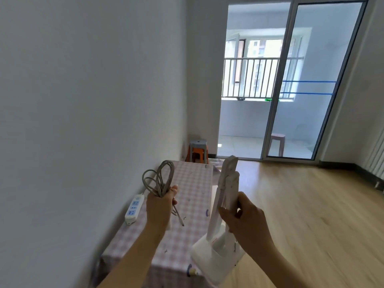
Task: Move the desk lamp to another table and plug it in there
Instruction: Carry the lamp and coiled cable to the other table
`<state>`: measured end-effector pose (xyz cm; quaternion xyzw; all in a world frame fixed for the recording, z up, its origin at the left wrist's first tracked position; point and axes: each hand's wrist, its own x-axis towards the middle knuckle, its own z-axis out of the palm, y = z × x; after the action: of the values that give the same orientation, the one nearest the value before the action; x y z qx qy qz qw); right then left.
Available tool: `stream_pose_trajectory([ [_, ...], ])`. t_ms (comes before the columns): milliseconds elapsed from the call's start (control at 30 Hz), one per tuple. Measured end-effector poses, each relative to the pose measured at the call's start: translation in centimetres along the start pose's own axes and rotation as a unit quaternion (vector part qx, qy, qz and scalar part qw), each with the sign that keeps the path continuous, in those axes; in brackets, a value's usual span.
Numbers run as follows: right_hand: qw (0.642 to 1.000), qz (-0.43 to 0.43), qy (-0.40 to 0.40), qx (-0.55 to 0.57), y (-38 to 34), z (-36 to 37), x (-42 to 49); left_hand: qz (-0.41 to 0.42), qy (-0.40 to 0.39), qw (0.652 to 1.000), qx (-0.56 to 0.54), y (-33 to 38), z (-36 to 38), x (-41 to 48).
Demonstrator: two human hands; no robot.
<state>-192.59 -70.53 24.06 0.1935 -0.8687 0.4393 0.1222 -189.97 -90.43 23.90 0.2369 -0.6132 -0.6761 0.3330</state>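
My right hand (246, 220) grips the folded arm of a white desk lamp (224, 196), held upright in the air above the near right edge of a table. The lamp's square base (216, 260) hangs below my hand. My left hand (160, 206) holds the lamp's grey cord (159, 177) bundled in loops, with one end dangling under the fist. Below lies a table with a pink checked cloth (193, 183), set against the left wall. A white power strip (134, 208) with blue sockets lies on the table's left edge next to the wall.
Stacked grey and orange stools (197, 149) stand past the table's far end. A glass sliding door (307, 84) leads to a balcony holding a pink stool (277, 143). Wooden floor (311, 215) spreads to the right, with a white radiator (377, 161) on the right wall.
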Motion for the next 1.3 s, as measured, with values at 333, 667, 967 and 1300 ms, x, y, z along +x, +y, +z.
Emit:
stream_pose_trajectory([
  [333,0.999,0.028,0.014,0.015,1.9,5.1,13.6,-0.025,0.005,1.000,0.003,-3.5,4.4,14.0],
  [667,1.000,0.004,0.024,0.016,2.7,8.8,22.3,-0.034,0.006,0.999,0.005,-5.4,6.7,21.7],
  [967,0.999,-0.010,-0.016,0.038,6.3,12.5,30.3,-0.071,0.013,0.997,0.023,-8.5,9.8,26.4],
  [1300,0.986,-0.071,-0.117,0.095,12.8,17.3,43.7,-0.097,0.143,0.984,0.049,-12.6,18.9,34.5],
])
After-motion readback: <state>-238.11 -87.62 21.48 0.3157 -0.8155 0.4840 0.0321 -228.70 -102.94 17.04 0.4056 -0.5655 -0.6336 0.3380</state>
